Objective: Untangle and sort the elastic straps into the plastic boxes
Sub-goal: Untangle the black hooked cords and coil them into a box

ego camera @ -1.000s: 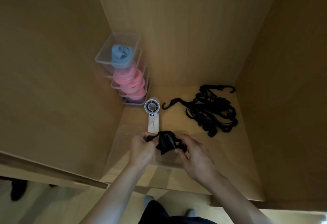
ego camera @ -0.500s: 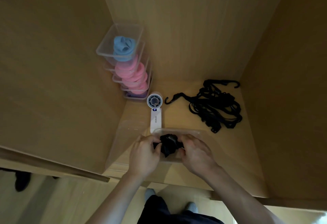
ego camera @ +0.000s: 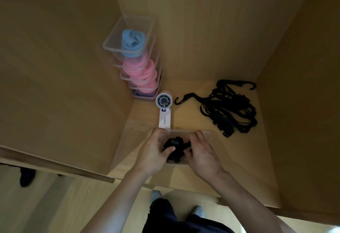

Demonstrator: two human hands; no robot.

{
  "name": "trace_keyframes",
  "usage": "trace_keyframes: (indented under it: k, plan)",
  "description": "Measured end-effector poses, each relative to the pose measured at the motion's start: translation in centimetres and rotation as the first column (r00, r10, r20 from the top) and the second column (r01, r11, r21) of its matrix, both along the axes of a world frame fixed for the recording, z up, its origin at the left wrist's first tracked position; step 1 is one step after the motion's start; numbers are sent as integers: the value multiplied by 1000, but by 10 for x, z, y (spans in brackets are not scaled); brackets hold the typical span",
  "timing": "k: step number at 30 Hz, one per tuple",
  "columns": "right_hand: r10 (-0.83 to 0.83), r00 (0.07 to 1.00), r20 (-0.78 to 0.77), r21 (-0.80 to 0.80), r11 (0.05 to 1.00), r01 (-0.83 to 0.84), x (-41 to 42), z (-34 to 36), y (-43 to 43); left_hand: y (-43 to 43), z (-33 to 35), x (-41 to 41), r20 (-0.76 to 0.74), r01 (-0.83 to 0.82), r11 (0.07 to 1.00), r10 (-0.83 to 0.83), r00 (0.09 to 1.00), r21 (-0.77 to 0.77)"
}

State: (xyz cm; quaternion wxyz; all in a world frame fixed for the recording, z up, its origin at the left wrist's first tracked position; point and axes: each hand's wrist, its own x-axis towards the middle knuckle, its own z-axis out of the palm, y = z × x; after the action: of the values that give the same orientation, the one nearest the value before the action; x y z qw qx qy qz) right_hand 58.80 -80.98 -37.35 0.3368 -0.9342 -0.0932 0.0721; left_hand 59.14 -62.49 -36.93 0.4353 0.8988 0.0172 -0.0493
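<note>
A bundled black elastic strap (ego camera: 174,150) sits between my two hands, inside a clear plastic box (ego camera: 207,135) at the shelf's front. My left hand (ego camera: 153,152) grips the bundle from the left with thumb on it. My right hand (ego camera: 201,152) pinches it from the right. A tangled pile of black straps with hooks (ego camera: 230,107) lies on the shelf at the back right. In the back left corner rises a stack of clear boxes (ego camera: 128,36), the top one holding a blue strap roll (ego camera: 132,43), those below it pink rolls (ego camera: 141,72).
A white handheld fan (ego camera: 164,107) lies on the shelf between the stack and my hands. Another clear box (ego camera: 125,140) stands against the left wall. Wooden cupboard walls close in left, back and right. My feet show below the shelf edge.
Both hands have lowered the black bundle down into the clear box at the front. The view has shifted slightly.
</note>
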Motion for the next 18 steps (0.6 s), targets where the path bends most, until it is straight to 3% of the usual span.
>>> trace_keyframes:
  k: [5,9,12,18]
  plan:
    - [-67,997,22,17,998,67,7,-2,10,1,1,10,-35,21,998,-24,999,-61]
    - [-65,992,105,-100,992,76,9,-5,18,2,0,13,-49,23,992,-29,998,-121]
    - [-107,982,158,-90,988,122,6,-10,19,1,0,12,-70,14,982,-28,997,-190]
    - [-139,990,-29,34,990,140,15,-11,26,3,-9,10,-176,-48,956,-3,984,-289]
